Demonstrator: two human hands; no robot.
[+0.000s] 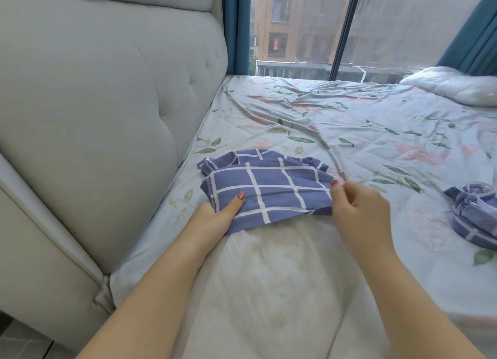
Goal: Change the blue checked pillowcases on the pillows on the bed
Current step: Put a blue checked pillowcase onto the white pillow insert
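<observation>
A grey padded headboard [107,111] stands left of teal curtains [236,28] framing a window [403,28].

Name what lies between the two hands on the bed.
In the head view, the blue checked pillowcase stretches from the left hand to the right hand, over the bare white pillow.

The head camera is looking forward and down, close over the pale floral-sheeted bed [349,122]. It's facing the tall glass window [295,22].

I get soft, grey daylight from the window [295,28] ahead, bright and even, with only faint shadows. The wide lens bends the headboard [107,90] at the left edge, and the far panes look hazy.
</observation>
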